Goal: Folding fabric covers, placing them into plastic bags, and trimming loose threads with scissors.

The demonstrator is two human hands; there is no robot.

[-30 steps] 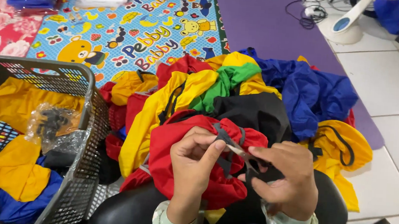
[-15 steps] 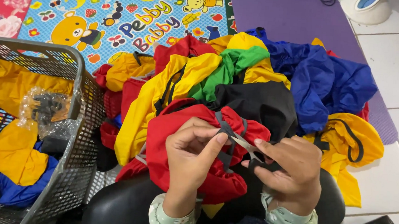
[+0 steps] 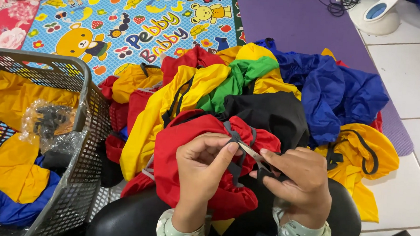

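Two hands over the red bag [image 3: 193, 160] on the lap: left hand [image 3: 202, 163] pinches its dark strap [image 3: 235, 136]; right hand [image 3: 296, 179] grips snips [image 3: 256, 157] at it. Trimming step; the blades need aligning on the strap.

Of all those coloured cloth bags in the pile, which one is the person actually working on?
The red bag, nearest the person. Both hands grip it: the left hand pinches its dark cord and the right hand holds small scissors there. The others lie untouched behind.
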